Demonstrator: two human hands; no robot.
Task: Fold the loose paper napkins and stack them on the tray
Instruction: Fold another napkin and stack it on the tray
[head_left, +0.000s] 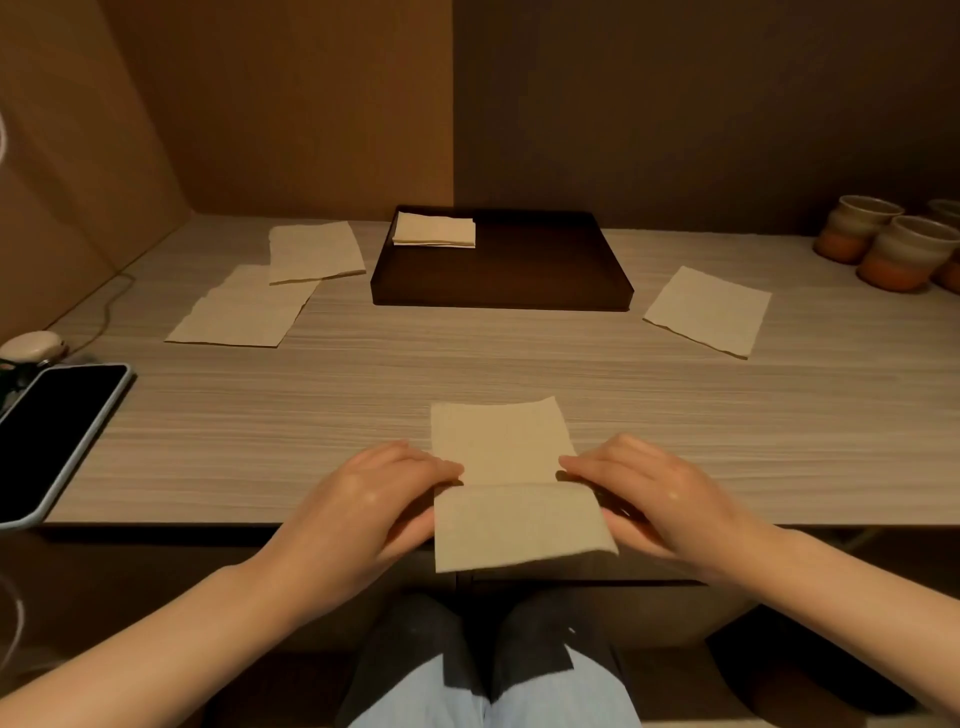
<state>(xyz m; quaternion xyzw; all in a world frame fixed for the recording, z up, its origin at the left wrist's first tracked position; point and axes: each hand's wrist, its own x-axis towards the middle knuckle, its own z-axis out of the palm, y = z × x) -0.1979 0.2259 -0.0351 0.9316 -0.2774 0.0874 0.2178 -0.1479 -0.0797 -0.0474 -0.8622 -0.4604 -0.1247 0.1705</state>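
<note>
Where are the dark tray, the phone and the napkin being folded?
dark tray (545, 270): head view, on its bare floor.
phone (57, 431): head view, middle of its black screen.
napkin being folded (496, 441): head view, on the flat far half, between the two hands.

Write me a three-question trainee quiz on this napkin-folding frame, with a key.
1. True or false: the folded stack sits in the far left corner of the tray.
2. How many loose napkins lie flat on the table, apart from the one in hand? A) one B) three C) five
3. Fill in: both the left hand and right hand hold the napkin at the table's ____ edge.

Key: 1 true; 2 B, two overlapping napkins left of the tray, one napkin right; 3 near.
</note>
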